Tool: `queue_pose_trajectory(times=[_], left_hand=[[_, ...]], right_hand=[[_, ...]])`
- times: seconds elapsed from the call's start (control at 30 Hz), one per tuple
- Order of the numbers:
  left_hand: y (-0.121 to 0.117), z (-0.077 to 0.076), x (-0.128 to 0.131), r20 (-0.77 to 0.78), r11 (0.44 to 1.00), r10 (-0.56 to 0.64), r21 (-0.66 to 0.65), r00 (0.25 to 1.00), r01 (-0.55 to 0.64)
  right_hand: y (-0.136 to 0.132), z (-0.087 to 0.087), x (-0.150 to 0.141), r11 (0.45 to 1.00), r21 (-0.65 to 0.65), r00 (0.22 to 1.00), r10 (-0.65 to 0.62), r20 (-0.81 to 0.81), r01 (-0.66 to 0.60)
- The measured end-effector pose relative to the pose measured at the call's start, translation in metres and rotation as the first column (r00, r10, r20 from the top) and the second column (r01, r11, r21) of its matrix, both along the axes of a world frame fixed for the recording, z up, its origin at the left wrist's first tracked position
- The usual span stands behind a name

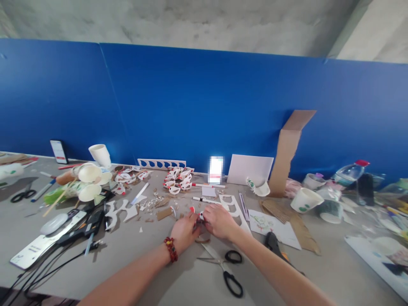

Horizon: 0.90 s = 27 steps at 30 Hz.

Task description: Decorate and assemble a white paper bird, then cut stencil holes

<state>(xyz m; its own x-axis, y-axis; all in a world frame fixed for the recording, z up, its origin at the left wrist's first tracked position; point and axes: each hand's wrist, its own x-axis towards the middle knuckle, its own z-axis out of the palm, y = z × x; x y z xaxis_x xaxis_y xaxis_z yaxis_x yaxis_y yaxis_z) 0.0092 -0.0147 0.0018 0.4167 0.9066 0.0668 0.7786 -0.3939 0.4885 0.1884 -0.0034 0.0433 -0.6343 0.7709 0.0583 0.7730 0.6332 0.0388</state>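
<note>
My left hand (185, 233), with a red bead bracelet at the wrist, and my right hand (219, 221) meet over the middle of the table. Between their closed fingertips is a small white paper cutout (192, 210) with red and dark marks, mostly covered by the fingers. Just below the hands lie open scissors (233, 284) with black handles and a curved brown strip (202, 240). Beyond them, similar white, red and black cutouts (178, 180) sit in a heap. A white card strip with cut-out holes (237, 212) lies beside my right hand.
A glue gun (86, 227) with cables and a white phone box (47, 238) lie left. Paper scraps (157, 199) litter the middle. A lit phone (216, 170) leans at the blue partition (191, 106). Right are a drawing (274, 229), a black-handled tool (274, 244) and a paper cup (306, 199).
</note>
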Motion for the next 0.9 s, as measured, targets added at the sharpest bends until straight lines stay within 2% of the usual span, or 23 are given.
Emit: queue_pose_trajectory(times=[0.27,0.57,0.67,0.77,0.9], left_hand=[[0.002,0.001,0.004,-0.032,1.000,0.014,0.028,0.999,-0.013],[0.003,-0.002,-0.001,0.024,0.999,-0.023,0.045,0.999,0.022],[0.005,0.000,-0.007,0.071,0.995,-0.095,0.013,0.993,0.094],[0.006,0.004,-0.012,0.082,0.988,-0.154,-0.013,0.985,0.156],[0.004,0.006,-0.012,0.076,0.988,-0.155,-0.015,0.985,0.157]], right_hand=[[0.000,-0.002,-0.001,0.999,-0.023,0.997,0.020,-0.074,-0.022],[0.014,0.009,0.024,0.995,-0.096,0.981,-0.020,-0.193,0.001],[0.014,0.003,0.024,0.989,-0.145,0.975,-0.020,-0.219,-0.013],[0.011,-0.007,0.021,0.986,-0.165,0.976,-0.060,-0.210,0.025],[0.009,-0.013,0.023,0.985,-0.166,0.976,-0.070,-0.206,0.036]])
